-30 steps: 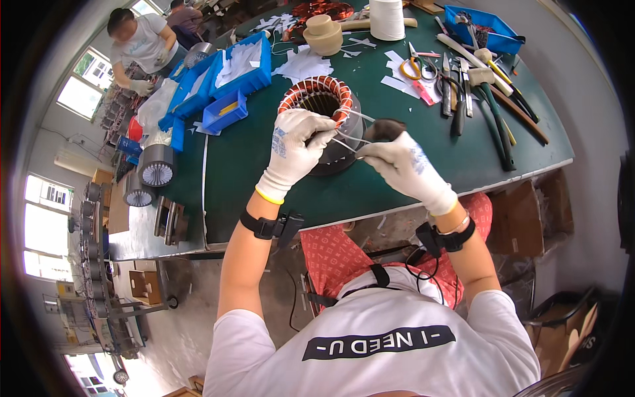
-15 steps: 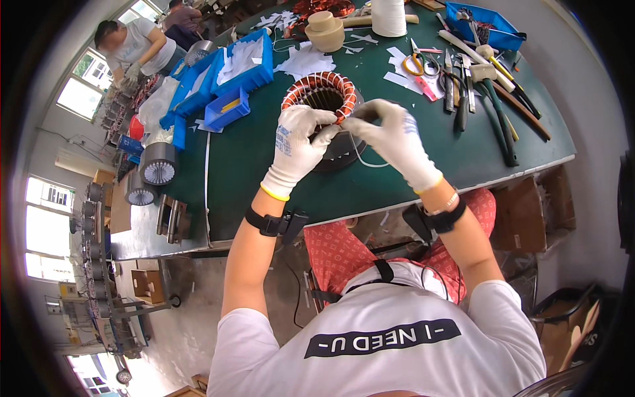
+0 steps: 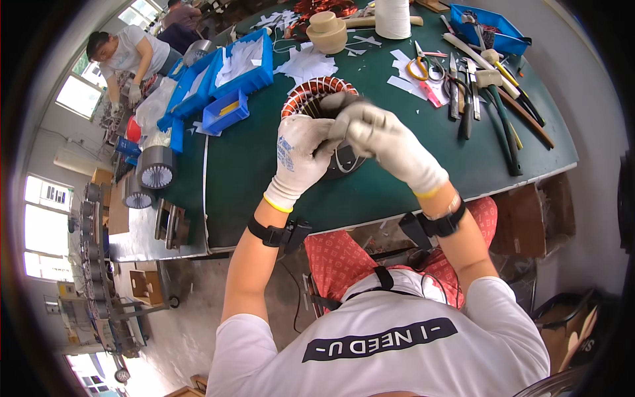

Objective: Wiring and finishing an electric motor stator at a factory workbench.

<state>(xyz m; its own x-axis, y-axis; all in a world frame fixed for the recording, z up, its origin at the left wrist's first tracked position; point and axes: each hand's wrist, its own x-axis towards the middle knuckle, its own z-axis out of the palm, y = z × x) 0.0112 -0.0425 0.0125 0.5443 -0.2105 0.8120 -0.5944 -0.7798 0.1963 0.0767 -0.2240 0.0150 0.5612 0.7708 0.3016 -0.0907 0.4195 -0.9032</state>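
Swinging in over the copper ring [image 3: 311, 90], the curled right hand [image 3: 383, 137] overlaps the curled left hand [image 3: 299, 151]; grips unclear, lacing apparently continuing.

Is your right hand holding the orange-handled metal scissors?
No, the orange-handled metal scissors lie among white paper scraps on the green tabletop, apart from the white-gloved right hand.

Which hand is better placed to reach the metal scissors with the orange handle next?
Probably the white-gloved right hand: it is nearer the scissors, which lie right of the copper-coloured wire ring. The white-gloved left hand is farther left.
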